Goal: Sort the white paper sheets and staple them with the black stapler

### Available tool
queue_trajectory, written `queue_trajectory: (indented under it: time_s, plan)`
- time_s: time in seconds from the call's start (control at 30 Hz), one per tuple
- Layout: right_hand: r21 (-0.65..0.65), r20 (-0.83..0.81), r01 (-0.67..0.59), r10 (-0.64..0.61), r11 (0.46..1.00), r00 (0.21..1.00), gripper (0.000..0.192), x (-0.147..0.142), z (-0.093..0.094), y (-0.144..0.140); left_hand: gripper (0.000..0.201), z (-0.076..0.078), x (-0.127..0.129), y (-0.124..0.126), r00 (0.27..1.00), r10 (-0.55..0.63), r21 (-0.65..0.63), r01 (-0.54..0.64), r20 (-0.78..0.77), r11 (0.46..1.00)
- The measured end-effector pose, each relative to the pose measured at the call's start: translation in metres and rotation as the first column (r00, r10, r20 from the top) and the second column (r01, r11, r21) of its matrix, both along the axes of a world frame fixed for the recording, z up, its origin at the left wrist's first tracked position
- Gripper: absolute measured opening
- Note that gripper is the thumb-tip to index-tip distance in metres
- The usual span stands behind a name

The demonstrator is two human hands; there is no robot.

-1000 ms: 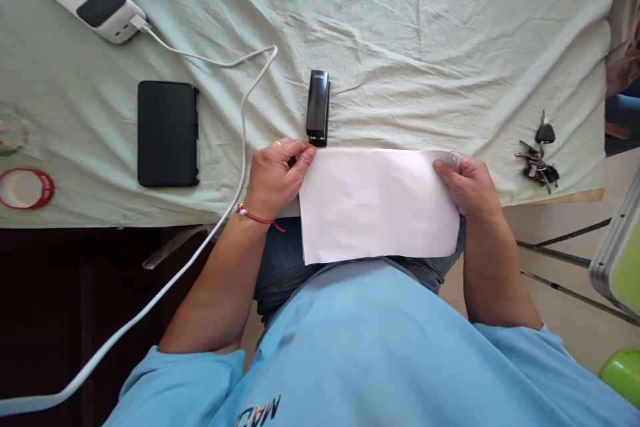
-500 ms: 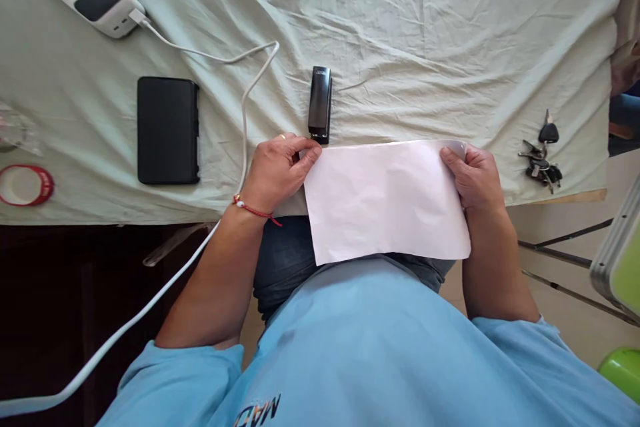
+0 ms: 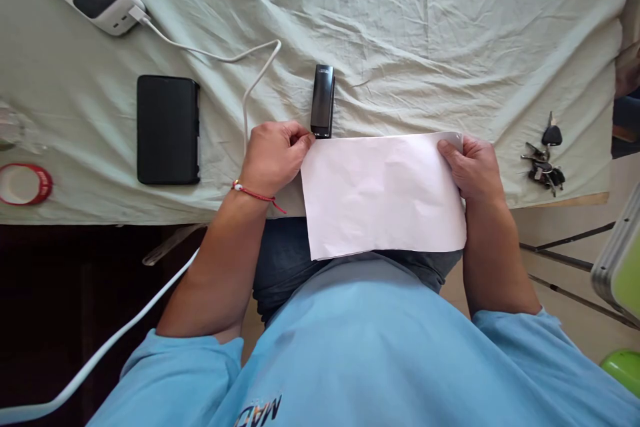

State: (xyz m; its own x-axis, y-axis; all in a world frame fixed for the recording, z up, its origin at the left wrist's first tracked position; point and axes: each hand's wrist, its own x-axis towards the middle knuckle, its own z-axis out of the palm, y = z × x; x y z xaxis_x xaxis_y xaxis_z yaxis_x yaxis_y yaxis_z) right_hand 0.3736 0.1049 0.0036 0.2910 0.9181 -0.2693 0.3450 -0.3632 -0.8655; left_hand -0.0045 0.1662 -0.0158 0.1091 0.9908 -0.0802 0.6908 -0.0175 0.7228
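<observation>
Pale green cloth [image 3: 400, 47], creased, covers the table where a person in a blue shirt holds a white sheet of paper [image 3: 383, 193] over the near edge, its far edge already folded and pinched, the left hand [image 3: 273, 157] gripping the left corner, the right hand [image 3: 473, 167] the right; nothing is stapled yet, by the look of it. Beyond lie a black phone [image 3: 168, 129], a black stapler [image 3: 323, 101] touching the paper, and keys [image 3: 544, 160] at right.
</observation>
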Motion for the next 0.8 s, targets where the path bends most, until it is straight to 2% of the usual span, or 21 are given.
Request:
queue_trajectory:
  time_s: [0.27,0.33,0.47,0.57,0.7,0.8]
  plan:
    - [0.067,0.047,0.033,-0.036,0.997,0.998,0.062,0.011,-0.013,0.003,0.024,0.000,0.003,-0.012,0.978,0.030,-0.005,-0.029,0.205,1.000]
    - [0.088,0.059,0.028,-0.034,0.996,0.998,0.062,0.012,-0.015,0.002,0.022,0.000,0.004,-0.011,0.966,0.074,-0.024,-0.070,0.248,0.997]
    - [0.123,0.056,0.046,-0.053,0.991,0.997,0.064,0.011,-0.016,0.004,0.034,-0.003,0.007,-0.009,0.914,0.202,-0.134,-0.165,0.350,0.977]
    - [0.135,0.066,0.061,-0.071,0.989,0.995,0.068,0.009,-0.015,0.006,0.023,-0.003,0.007,-0.011,0.905,0.185,-0.225,-0.102,0.384,0.969]
    - [0.140,0.100,0.061,-0.076,0.988,0.992,0.067,0.008,-0.015,0.008,0.034,0.001,0.002,-0.015,0.927,0.151,-0.306,-0.041,0.344,0.951]
    - [0.163,0.152,0.019,-0.044,0.986,0.987,0.069,0.010,-0.013,0.010,0.031,-0.001,-0.001,-0.014,0.915,0.153,-0.302,-0.036,0.374,0.953]
